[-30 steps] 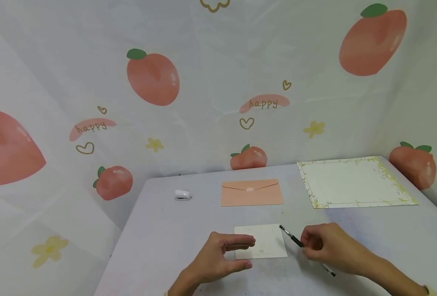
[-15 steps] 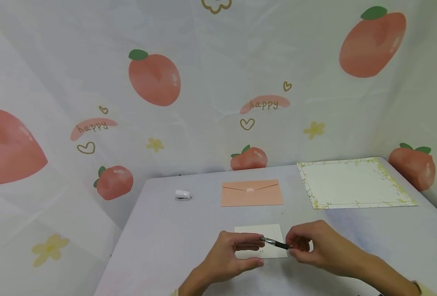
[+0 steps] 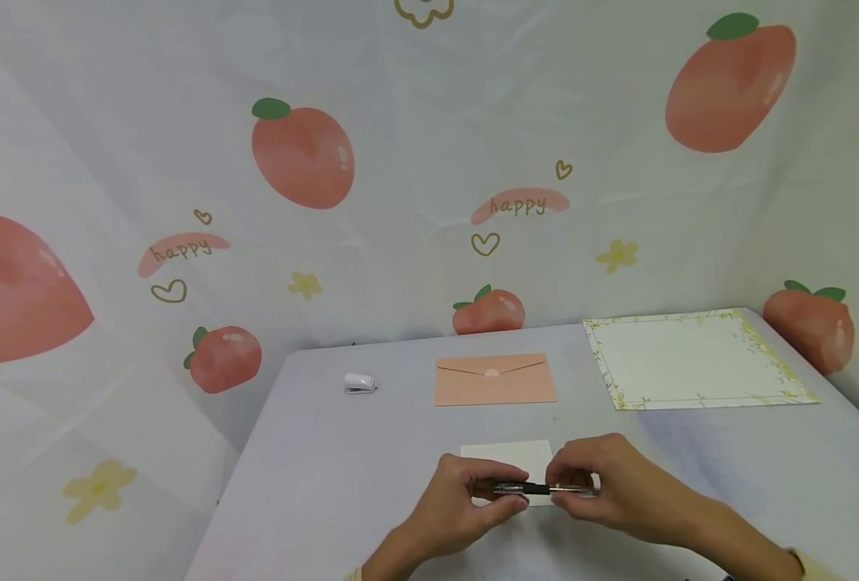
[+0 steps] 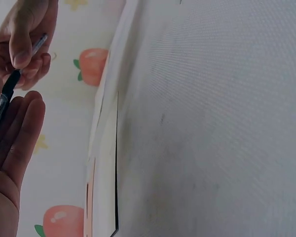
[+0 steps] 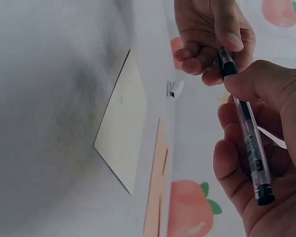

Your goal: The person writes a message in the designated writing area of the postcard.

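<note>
A clear pen with a black grip (image 3: 534, 488) is held level between both hands, above the table. My right hand (image 3: 622, 488) pinches its barrel between thumb and fingers; in the right wrist view the barrel (image 5: 251, 143) lies across that hand, its black end toward the camera. At the pen's other, capped-looking end, my left hand (image 3: 454, 500) has its thumb and fingertips closed around it. Below the hands lies a small cream card (image 3: 502, 454), partly covered by them in the head view and fully visible in the right wrist view.
Behind the card lies a peach envelope (image 3: 495, 379), flap side up. A small white stapler (image 3: 360, 383) sits at the back left. At the back right is a large sheet with a floral border (image 3: 698, 363). A fruit-printed cloth (image 3: 400, 242) hangs behind the table (image 3: 313, 468).
The right hand brought the pen leftward and turned it from slanted to level. The left hand moved slightly right, and its thumb and fingers closed onto the pen's end.
</note>
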Tool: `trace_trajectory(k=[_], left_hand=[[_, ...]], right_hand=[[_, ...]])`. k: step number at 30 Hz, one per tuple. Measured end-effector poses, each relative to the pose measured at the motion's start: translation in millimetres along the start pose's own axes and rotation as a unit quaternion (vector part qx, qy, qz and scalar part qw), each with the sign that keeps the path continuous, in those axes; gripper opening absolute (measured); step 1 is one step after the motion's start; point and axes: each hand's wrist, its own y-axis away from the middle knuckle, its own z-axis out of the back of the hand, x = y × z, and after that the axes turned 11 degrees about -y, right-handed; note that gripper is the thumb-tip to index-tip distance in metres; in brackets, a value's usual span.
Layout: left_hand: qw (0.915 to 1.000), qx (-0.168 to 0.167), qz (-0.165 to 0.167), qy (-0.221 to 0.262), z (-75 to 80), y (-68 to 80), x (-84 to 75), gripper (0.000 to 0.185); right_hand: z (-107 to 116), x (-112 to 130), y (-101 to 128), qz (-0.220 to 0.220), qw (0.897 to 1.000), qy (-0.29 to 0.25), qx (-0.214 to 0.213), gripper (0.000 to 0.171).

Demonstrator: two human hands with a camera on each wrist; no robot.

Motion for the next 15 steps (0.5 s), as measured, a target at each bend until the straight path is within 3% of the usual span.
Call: trace_trajectory(k=[9,13,15], left_hand=[[0.9994,-0.028,-0.010,-0.018,2.9,3.1,1.2,0.016],[0.9992,-0.037,-0.005,-0.011,5.0,4.8,1.5,0.016],[0.9990,-0.045,-0.001,-0.006,5.9,5.4,1.4,0.016]], right_hand=[[-5.0,-3.5,1.5,-0.022,0.999,-0.029,-0.013,0.025],[-3.8,-5.2,5.7,-0.065,0.993,-0.086,-0.037,0.019],[-2.7,-5.6,7.5,-0.099,0.985,-0.130,-0.060,0.015]])
